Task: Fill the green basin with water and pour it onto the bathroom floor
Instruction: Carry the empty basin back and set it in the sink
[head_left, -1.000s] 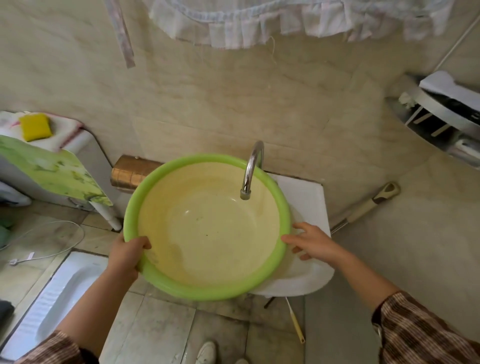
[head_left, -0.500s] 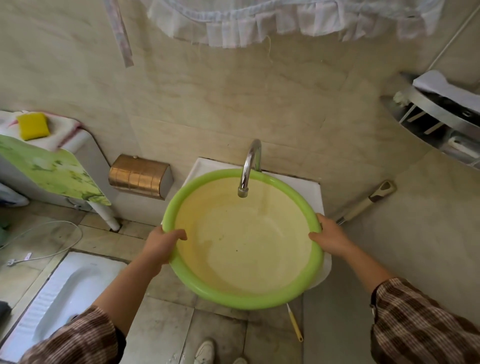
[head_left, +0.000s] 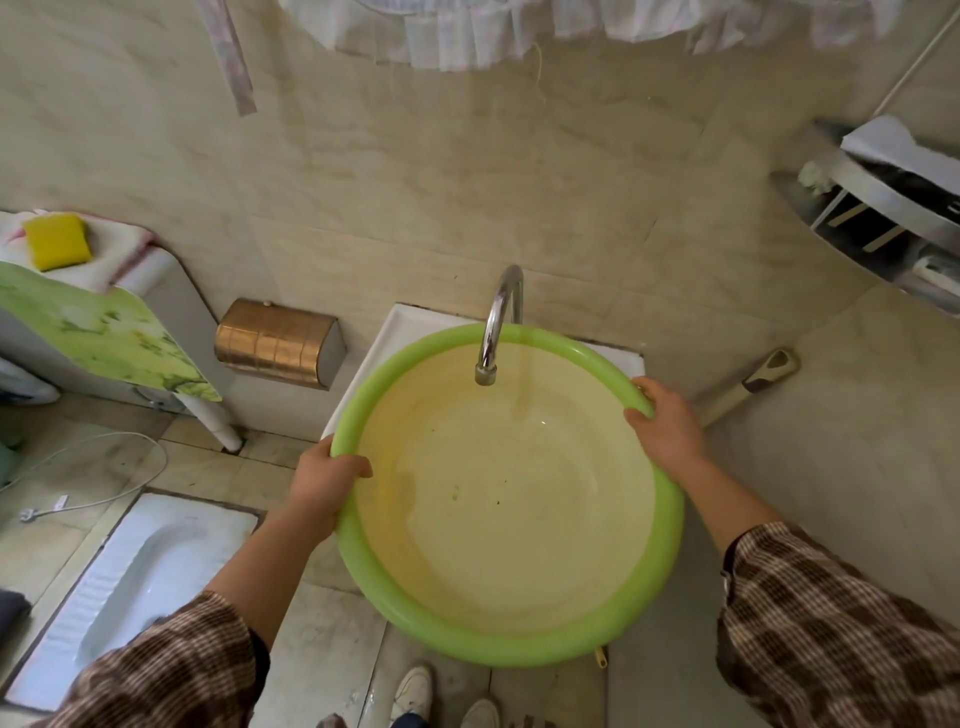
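Head view: round green plastic basin (head_left: 670, 525) with pale yellow inside is sitting over the white sink (head_left: 402, 325), under the chrome curved tap (head_left: 500, 322). Left hand (head_left: 324, 480) is gripping its left rim; right hand (head_left: 667, 423) is gripping the far-right rim.

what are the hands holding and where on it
Both hold the green basin by its rim: left hand on the left edge, right hand on the far right edge.
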